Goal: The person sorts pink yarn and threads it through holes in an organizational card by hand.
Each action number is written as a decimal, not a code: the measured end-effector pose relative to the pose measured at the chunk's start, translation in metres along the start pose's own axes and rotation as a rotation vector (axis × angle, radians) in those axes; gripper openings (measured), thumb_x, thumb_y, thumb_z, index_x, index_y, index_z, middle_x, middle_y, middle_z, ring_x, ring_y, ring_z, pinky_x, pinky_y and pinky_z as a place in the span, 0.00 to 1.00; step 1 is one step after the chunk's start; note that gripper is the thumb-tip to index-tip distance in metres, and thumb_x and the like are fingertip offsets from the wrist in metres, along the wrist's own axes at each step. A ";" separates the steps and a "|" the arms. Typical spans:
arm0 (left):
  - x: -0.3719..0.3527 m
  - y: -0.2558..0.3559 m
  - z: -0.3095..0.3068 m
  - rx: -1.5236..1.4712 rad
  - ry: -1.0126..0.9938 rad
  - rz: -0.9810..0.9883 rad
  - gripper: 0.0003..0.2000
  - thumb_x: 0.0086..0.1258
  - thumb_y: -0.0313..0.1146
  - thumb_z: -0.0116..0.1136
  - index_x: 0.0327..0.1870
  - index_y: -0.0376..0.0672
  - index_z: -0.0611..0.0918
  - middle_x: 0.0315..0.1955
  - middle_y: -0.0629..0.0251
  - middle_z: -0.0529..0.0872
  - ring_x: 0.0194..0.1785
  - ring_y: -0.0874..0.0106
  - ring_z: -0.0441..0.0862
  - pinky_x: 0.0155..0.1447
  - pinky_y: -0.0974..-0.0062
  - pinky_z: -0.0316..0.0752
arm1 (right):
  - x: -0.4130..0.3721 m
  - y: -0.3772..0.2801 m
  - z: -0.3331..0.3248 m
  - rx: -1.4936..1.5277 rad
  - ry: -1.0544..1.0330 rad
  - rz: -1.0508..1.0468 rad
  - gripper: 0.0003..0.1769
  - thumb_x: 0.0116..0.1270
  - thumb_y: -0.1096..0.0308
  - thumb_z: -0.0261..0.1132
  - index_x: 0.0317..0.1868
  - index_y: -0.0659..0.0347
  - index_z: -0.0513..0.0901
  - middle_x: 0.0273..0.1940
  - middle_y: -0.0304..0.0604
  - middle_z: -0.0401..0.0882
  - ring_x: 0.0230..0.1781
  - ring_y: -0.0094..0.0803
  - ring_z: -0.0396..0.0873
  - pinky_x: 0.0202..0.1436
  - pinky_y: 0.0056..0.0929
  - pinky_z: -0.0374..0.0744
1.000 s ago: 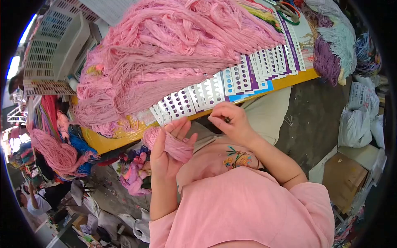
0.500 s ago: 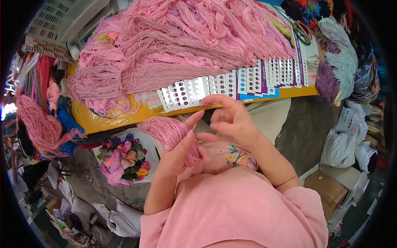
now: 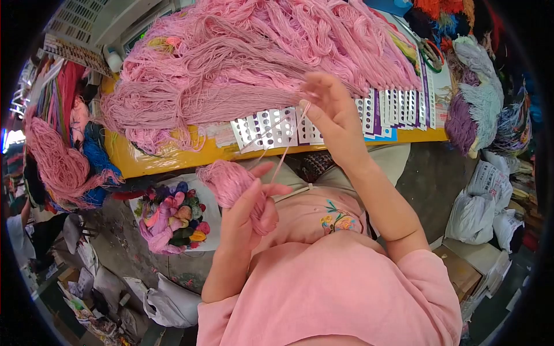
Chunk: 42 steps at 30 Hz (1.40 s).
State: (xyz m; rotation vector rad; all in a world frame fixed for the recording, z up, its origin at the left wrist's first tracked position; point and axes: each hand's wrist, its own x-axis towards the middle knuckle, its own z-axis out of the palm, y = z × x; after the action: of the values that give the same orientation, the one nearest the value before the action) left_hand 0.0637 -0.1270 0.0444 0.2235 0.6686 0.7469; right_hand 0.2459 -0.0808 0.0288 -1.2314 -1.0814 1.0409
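A bundled skein of pink thread [image 3: 225, 183] rests in my left hand [image 3: 247, 210], whose fingers wrap round it above my lap. From the skein a few loose strands rise to my right hand [image 3: 334, 115]. My right thumb and fingers pinch these pink strands [image 3: 287, 151] over the table's front edge. Just behind that hand lies a large heap of pink hanks [image 3: 248, 57] on the yellow table [image 3: 150, 164]. Cards with rows of round holes [image 3: 268, 128] line the table edge, and thread ends pass along several of them.
Scissors [image 3: 431, 56] lie at the table's right. Purple and pale hanks [image 3: 468, 98] hang beside it, and pink and blue ones [image 3: 57, 155] on the left. Small coloured skeins [image 3: 176, 216] sit on a white sheet at lower left. White bags [image 3: 474, 199] stand at right.
My right hand has moved up and away from my left hand, drawing strands out from the skein. The left hand still holds the skein, at nearly the same place.
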 end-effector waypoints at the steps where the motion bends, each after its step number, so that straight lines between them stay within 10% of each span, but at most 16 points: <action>1: 0.002 -0.002 0.002 0.039 0.024 -0.045 0.17 0.64 0.35 0.37 0.52 0.37 0.62 0.31 0.56 0.78 0.13 0.82 0.63 0.16 0.87 0.58 | -0.001 0.001 0.002 -0.064 0.121 -0.106 0.11 0.53 0.75 0.55 0.39 0.65 0.69 0.35 0.36 0.68 0.34 0.21 0.67 0.37 0.18 0.67; 3: 0.005 -0.004 0.005 0.083 0.048 -0.096 0.16 0.64 0.34 0.38 0.50 0.35 0.64 0.32 0.56 0.78 0.15 0.81 0.66 0.16 0.87 0.60 | -0.012 0.006 0.004 -0.127 0.250 -0.210 0.12 0.51 0.77 0.56 0.38 0.65 0.69 0.37 0.39 0.66 0.35 0.22 0.67 0.36 0.19 0.68; 7: 0.013 -0.007 0.009 0.048 -0.041 -0.009 0.19 0.64 0.35 0.39 0.52 0.32 0.63 0.49 0.54 0.68 0.49 0.71 0.69 0.48 0.76 0.66 | -0.058 0.019 -0.014 -0.198 -0.044 0.117 0.06 0.49 0.77 0.59 0.31 0.65 0.74 0.31 0.36 0.69 0.28 0.17 0.68 0.29 0.14 0.67; 9: 0.017 -0.010 0.008 0.080 -0.128 0.030 0.21 0.64 0.37 0.37 0.54 0.33 0.61 0.56 0.58 0.59 0.60 0.69 0.54 0.58 0.72 0.55 | -0.074 0.009 -0.009 0.155 -0.004 0.403 0.04 0.52 0.73 0.58 0.27 0.65 0.76 0.22 0.33 0.70 0.21 0.14 0.67 0.23 0.13 0.65; 17: 0.022 -0.015 0.026 0.096 -0.231 -0.021 0.26 0.64 0.44 0.35 0.55 0.29 0.58 0.56 0.56 0.58 0.55 0.68 0.61 0.56 0.72 0.57 | -0.077 -0.014 -0.003 0.729 -0.133 0.625 0.05 0.53 0.77 0.56 0.31 0.69 0.76 0.19 0.38 0.71 0.14 0.19 0.65 0.15 0.14 0.62; 31: 0.022 -0.022 0.030 0.232 -0.159 -0.015 0.27 0.64 0.45 0.33 0.54 0.29 0.60 0.55 0.55 0.60 0.55 0.68 0.61 0.55 0.72 0.59 | -0.081 -0.010 -0.016 0.714 -0.171 0.663 0.02 0.51 0.75 0.59 0.25 0.66 0.77 0.17 0.34 0.70 0.13 0.14 0.62 0.16 0.13 0.59; 42: 0.022 -0.028 0.026 0.199 0.087 0.033 0.10 0.59 0.25 0.47 0.39 0.28 0.73 0.44 0.51 0.72 0.43 0.67 0.73 0.47 0.76 0.67 | -0.081 -0.007 -0.019 0.790 -0.177 0.634 0.02 0.51 0.74 0.58 0.25 0.63 0.76 0.19 0.34 0.72 0.18 0.16 0.68 0.20 0.12 0.64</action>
State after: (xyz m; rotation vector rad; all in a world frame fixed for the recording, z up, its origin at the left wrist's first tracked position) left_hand 0.1079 -0.1305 0.0424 0.3862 0.8244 0.7251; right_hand 0.2501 -0.1638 0.0307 -0.8268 -0.2940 1.8599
